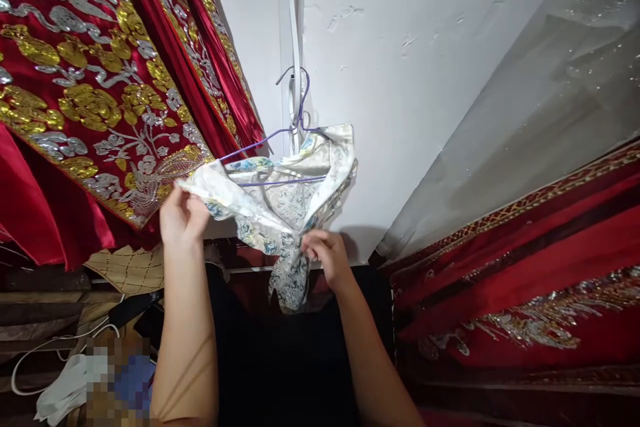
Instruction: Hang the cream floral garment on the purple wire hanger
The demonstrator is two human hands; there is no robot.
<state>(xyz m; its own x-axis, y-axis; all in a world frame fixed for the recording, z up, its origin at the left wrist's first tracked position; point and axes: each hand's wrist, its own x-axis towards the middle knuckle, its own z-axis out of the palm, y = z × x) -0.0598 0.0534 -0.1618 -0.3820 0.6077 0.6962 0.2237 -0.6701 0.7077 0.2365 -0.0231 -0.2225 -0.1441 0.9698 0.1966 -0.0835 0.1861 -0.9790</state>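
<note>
A pale floral garment (pixel 265 203) with blue and yellow print hangs on a purple wire hanger (pixel 305 93) in front of the white wall. Its front is gathered at the middle, with a short end hanging below. My left hand (pixel 183 217) pinches the garment's left shoulder edge. My right hand (pixel 324 253) is closed on the cloth at the gathered front. The hanger's hook lies beside a white vertical strip on the wall, and I cannot tell what it hangs from.
Red cloth with gold and silver embroidery (pixel 95 100) hangs at the left. To the right are a clear sparkly cover (pixel 565 80) and red embroidered fabric (pixel 550 313). A white cable (pixel 15 373) and white cloth (pixel 70 387) lie at the lower left.
</note>
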